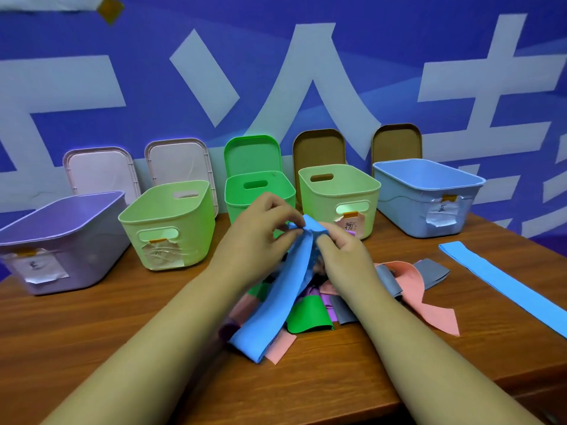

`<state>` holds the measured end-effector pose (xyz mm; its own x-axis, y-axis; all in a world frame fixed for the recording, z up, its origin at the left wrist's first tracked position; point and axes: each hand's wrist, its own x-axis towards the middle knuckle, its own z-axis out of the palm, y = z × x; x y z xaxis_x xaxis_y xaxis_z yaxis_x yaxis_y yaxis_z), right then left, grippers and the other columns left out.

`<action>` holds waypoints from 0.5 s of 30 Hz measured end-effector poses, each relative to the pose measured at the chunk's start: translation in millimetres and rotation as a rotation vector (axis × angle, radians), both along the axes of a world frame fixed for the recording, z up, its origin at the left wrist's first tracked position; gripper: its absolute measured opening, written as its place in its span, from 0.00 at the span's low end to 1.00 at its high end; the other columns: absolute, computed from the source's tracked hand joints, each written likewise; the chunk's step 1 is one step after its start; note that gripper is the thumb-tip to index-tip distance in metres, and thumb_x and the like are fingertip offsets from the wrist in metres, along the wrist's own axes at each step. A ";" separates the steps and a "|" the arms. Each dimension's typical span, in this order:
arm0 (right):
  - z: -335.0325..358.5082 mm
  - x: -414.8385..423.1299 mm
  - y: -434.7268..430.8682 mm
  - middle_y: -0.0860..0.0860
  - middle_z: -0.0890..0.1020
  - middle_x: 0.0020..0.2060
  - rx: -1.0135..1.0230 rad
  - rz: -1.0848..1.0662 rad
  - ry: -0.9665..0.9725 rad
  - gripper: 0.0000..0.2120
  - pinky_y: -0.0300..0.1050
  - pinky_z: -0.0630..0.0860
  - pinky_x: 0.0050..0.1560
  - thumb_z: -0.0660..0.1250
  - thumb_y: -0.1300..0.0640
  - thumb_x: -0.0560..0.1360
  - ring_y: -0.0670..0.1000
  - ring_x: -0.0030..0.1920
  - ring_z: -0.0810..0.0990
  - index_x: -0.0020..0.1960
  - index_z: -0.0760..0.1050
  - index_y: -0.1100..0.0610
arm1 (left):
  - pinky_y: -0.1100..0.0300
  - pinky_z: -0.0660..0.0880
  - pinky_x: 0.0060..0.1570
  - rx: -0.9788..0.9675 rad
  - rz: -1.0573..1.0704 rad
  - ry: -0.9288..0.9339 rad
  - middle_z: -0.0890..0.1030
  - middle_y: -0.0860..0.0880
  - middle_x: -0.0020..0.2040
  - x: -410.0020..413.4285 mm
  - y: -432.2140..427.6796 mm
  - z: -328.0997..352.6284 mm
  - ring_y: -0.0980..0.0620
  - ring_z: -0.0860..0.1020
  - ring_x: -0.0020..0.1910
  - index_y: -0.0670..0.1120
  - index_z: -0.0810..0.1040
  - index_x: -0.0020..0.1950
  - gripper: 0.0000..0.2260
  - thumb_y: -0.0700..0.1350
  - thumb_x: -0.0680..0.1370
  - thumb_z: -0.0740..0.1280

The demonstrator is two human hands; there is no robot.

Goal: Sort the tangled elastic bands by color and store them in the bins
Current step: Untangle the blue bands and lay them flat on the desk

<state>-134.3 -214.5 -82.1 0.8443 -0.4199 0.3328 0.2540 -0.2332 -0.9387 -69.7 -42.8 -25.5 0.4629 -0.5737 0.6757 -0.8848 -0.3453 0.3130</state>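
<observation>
The blue elastic band point(274, 305) is pinched at its upper end by both grips: the left grip point(260, 231) is curled onto it from the left and the right grip point(343, 253) from the right, with the fingertips pressed into the fabric. Below the grips it is draped down over the tangled pile point(310, 317) of green, pink, grey and purple bands on the desk point(122, 326). A second blue band point(503, 286) is laid flat well apart to the right, in front of the blue bin point(429, 204).

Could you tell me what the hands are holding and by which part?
The left hand and right hand both pinch the blue band at its bunched upper end.
</observation>
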 end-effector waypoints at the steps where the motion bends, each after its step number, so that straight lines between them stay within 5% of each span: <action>1: 0.4 -1.1 -0.2 0.44 0.86 0.42 -0.022 0.005 -0.015 0.15 0.37 0.77 0.40 0.62 0.56 0.84 0.43 0.41 0.83 0.60 0.84 0.42 | 0.48 0.80 0.48 -0.011 0.013 -0.029 0.75 0.56 0.53 -0.6 -0.9 7.7 0.56 0.81 0.51 0.55 0.82 0.52 0.05 0.45 0.80 0.73; 5: 3.5 -7.1 0.7 0.48 0.86 0.45 -0.032 0.037 -0.067 0.11 0.37 0.75 0.42 0.65 0.57 0.84 0.44 0.44 0.81 0.57 0.84 0.44 | 0.51 0.77 0.56 -0.031 0.054 -0.111 0.79 0.57 0.52 -6.1 -9.3 47.4 0.56 0.78 0.53 0.54 0.79 0.53 0.04 0.45 0.81 0.71; 11: 16.6 -12.4 4.9 0.50 0.77 0.46 0.006 0.017 -0.162 0.12 0.34 0.70 0.52 0.64 0.47 0.83 0.38 0.48 0.76 0.48 0.84 0.50 | 0.66 0.77 0.52 -0.145 -0.020 -0.001 0.84 0.61 0.49 -16.6 -28.2 101.4 0.66 0.80 0.52 0.52 0.83 0.53 0.07 0.40 0.81 0.70; 13: 23.3 -14.2 1.5 0.50 0.78 0.48 0.053 0.025 -0.175 0.18 0.31 0.69 0.55 0.62 0.44 0.84 0.36 0.50 0.77 0.52 0.84 0.55 | 0.71 0.74 0.50 -0.200 -0.041 0.009 0.84 0.61 0.48 -18.8 -35.8 117.1 0.67 0.80 0.49 0.50 0.84 0.53 0.06 0.40 0.81 0.70; 15: 29.4 -15.2 -1.7 0.43 0.84 0.58 0.149 0.085 -0.137 0.25 0.40 0.71 0.68 0.61 0.35 0.81 0.38 0.62 0.79 0.63 0.84 0.51 | 0.72 0.72 0.46 -0.248 -0.055 0.033 0.84 0.62 0.46 -20.0 -43.9 130.7 0.67 0.79 0.45 0.50 0.84 0.53 0.06 0.41 0.80 0.71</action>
<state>-149.5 -216.1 -52.6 0.8302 -0.4019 0.3863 0.3941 -0.0670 -0.9166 -89.7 -86.8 105.1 0.4593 -0.4176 0.7840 -0.8882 -0.2060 0.4107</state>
